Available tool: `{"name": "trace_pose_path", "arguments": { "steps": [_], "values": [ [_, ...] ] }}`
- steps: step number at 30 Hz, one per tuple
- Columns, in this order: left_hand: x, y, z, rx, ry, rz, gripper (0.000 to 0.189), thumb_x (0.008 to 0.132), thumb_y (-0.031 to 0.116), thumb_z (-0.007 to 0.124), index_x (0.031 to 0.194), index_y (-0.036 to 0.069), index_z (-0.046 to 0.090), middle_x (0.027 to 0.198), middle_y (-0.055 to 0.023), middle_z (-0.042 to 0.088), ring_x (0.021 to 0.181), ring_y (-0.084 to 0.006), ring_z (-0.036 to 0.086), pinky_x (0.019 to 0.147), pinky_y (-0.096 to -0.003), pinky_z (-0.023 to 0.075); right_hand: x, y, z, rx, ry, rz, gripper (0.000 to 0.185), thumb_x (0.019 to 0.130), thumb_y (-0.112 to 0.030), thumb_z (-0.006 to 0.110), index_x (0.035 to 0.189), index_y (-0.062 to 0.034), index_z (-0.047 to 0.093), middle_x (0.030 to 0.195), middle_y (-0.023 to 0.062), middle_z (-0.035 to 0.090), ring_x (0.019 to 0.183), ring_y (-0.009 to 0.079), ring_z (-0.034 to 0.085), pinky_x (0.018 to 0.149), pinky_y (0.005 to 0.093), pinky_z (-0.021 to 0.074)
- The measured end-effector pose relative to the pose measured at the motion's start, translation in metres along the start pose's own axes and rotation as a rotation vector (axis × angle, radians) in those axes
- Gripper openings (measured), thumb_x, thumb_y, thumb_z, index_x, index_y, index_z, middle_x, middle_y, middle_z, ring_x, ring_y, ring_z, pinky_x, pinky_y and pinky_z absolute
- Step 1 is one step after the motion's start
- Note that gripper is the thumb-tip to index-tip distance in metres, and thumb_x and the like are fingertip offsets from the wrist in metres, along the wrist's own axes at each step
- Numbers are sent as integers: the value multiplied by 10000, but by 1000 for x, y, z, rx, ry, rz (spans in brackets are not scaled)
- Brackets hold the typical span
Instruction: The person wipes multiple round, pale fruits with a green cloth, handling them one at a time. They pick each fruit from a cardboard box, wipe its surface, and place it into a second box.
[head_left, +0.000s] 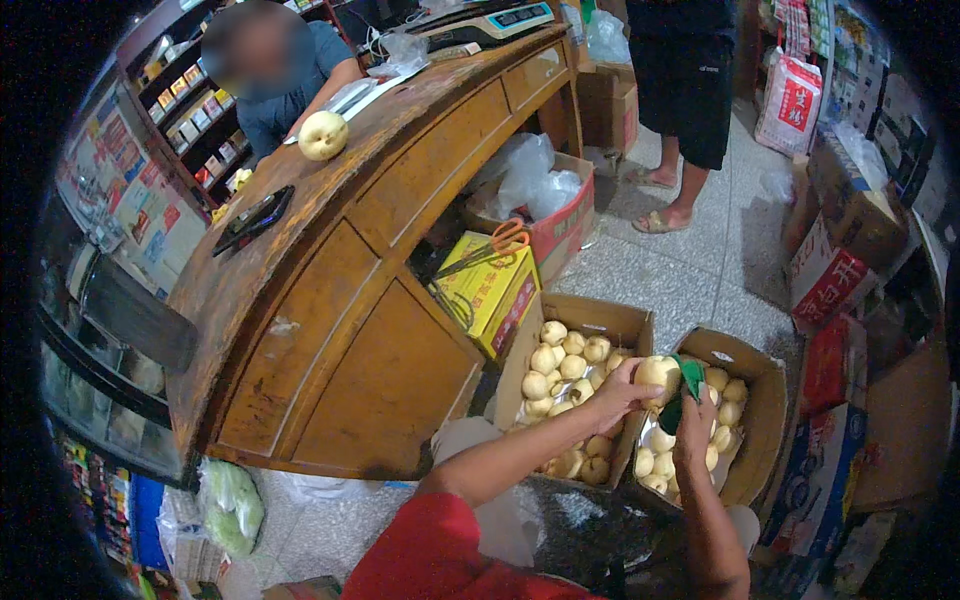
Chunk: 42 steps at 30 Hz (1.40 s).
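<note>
A round, pale yellow pear (657, 379) rests in my left hand (619, 397), thumb across its lower side. My right hand (697, 429) grips a green cloth (691, 375) that touches the pear's right side. Both hands are above two open cardboard boxes set side by side on the floor. Many similar pears (572, 367) fill the left box (609, 309). More pears (661, 439) lie in the right box (763, 424), partly hidden by my right hand and forearm.
A curved wooden desk (337, 300) stands left, bearing a pear (323, 136), a phone (253, 219) and a scale (487, 27). A person (330, 60) sits behind it. Another person (681, 112) stands ahead. Orange-handled scissors (510, 236) lie on a yellow box (487, 281). Cartons (832, 274) line the right.
</note>
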<state>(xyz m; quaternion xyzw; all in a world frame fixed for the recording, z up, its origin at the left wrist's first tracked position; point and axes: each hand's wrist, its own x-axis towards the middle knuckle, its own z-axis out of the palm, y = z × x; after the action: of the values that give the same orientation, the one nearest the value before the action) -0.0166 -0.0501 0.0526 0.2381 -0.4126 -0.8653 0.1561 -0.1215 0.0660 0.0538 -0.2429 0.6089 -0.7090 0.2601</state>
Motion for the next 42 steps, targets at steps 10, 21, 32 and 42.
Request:
{"name": "trace_pose_path", "arguments": {
  "steps": [10,21,32,42],
  "values": [
    [-12,-1,6,140,-122,23,885,682,118,828,1387,96,293,1248,-69,486,1166,-172,485,1006,-319,409,4,-18,-6,143,-134,114,374,919,-175,488,1236,11,558,1155,103,613,1050,197,584,943,318,437],
    [-2,1,-2,873,-107,567,930,658,359,834,1387,76,333,1301,-127,442,1262,-271,415,1080,-403,319,6,6,-5,636,-29,579,369,970,-315,508,1189,-22,550,1094,108,636,962,226,642,820,359,533],
    [2,-6,-3,420,29,209,847,666,275,838,1334,42,372,1249,-122,484,1148,-209,493,968,-339,427,0,-3,-1,16,-66,40,372,956,-223,529,1245,10,540,1111,90,614,978,158,584,859,291,461],
    [3,6,-14,720,-164,537,911,558,236,901,1331,84,444,1297,-91,473,1231,-221,438,1047,-366,371,11,-16,-10,29,-59,320,393,901,-316,594,1132,2,608,970,80,637,821,161,600,708,302,488]
  ]
}}
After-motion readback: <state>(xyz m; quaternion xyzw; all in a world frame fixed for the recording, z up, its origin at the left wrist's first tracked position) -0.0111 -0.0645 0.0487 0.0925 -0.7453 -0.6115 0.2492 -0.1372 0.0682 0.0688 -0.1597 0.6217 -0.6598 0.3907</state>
